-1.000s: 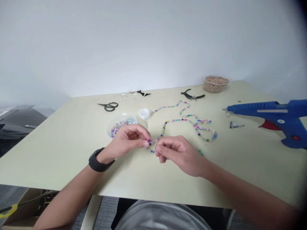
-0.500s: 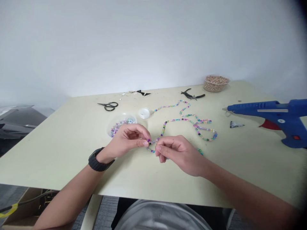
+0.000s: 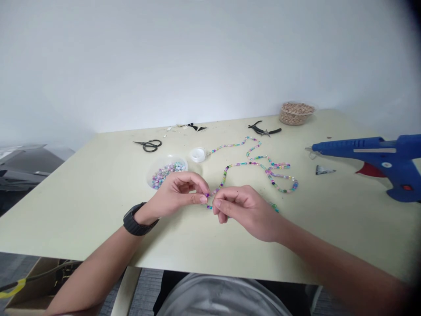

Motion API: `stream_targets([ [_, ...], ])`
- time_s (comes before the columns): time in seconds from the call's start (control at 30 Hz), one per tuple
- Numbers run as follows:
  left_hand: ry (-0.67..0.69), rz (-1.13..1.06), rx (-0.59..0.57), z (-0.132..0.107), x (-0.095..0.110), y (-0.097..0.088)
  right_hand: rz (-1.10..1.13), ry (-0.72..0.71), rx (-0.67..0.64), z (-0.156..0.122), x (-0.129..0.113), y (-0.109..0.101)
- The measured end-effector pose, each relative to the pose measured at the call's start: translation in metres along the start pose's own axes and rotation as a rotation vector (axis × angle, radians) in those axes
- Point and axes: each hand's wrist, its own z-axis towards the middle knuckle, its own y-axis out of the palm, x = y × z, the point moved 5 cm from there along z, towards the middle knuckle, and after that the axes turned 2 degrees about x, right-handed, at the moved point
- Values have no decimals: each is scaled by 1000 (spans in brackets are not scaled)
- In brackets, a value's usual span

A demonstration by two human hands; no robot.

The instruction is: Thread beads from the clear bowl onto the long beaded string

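My left hand [image 3: 177,194] and my right hand [image 3: 243,211] meet at the table's middle, their fingertips pinching a long string of small multicoloured beads [image 3: 253,165]. The string runs from my fingers up and right across the table in loose curves and loops, ending near a small white lid [image 3: 198,155]. A short stretch of it shows below my right hand. Just behind my left hand stands a clear round dish of loose beads [image 3: 167,157]. The thread between my fingertips is hidden.
Black-handled scissors [image 3: 150,145], black pliers [image 3: 264,130] and a tub of tan beads [image 3: 296,114] lie at the table's back. A blue glue gun [image 3: 378,151] rests at right, beside a small triangular piece [image 3: 324,170]. A black watch [image 3: 135,221] circles my left wrist.
My left fingertips have shifted slightly right, closer to my right hand, and the view has tilted a little. The bead string still lies in the same curves.
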Motion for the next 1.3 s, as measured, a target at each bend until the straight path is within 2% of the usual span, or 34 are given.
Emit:
stream_targets([
  [0.27,29,46,17,-1,-1,2,15,12,-9,-1,-1,1],
  [0.43,88,85,44,-2,2,1,-68,42,-26,0,-2,1],
  [0.67,159,223,4,-4,7,1,-106,86,-77,2,2,5],
  [0.83,189,283,-1,-3,10,3,-139,26,-56,3,-1,3],
  [0.97,174,293,11,-2,9,6,-176,-33,-47,2,-3,3],
  [1.1,137,328,8,-2,10,1,-184,-2,-30,1,-1,1],
  [1.13,124,355,45,-2,12,-5,-173,8,-21,0,0,0],
  [1.2,121,465,213,-3,19,-26,-135,25,0,0,1,-2],
  [1.27,163,681,431,-7,31,-52,-97,31,12,0,0,-3],
  [1.3,180,843,482,-9,36,-62,-87,28,13,0,0,-3],
])
